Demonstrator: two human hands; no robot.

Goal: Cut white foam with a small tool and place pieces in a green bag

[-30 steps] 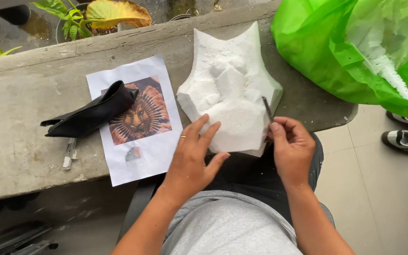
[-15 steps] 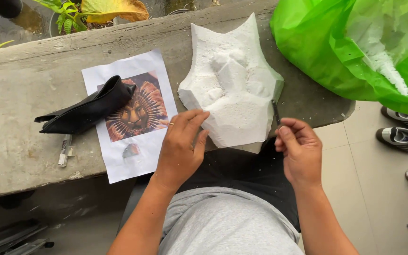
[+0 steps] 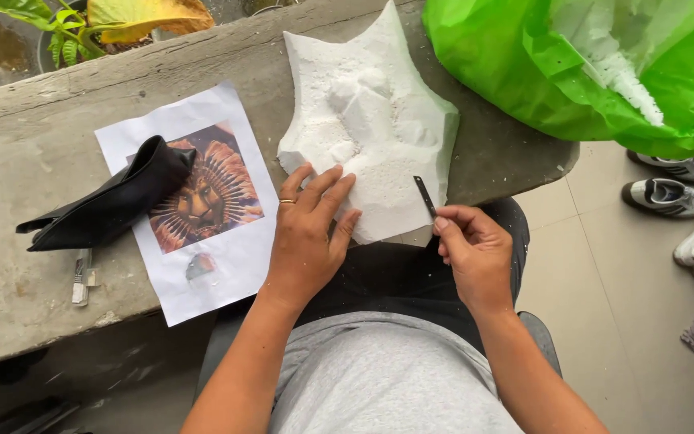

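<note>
Right hand (image 3: 475,255): fingers pinched on a thin dark metal blade (image 3: 424,196).
Left hand (image 3: 308,229): fingers spread, flat on carved white foam block (image 3: 379,133), on grey concrete ledge (image 3: 26,145). Likely light, crumbly; steady by broad faces.
Beyond: printed lion picture (image 3: 202,201).

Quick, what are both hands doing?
Left hand: open, flat on the white foam block.
Right hand: closed, pinching a thin blade.

One white foam block (image 3: 379,128), one printed sheet (image 3: 202,201), one green bag (image 3: 524,72) — four shoes (image 3: 668,197), two hands (image 3: 307,233).
</note>
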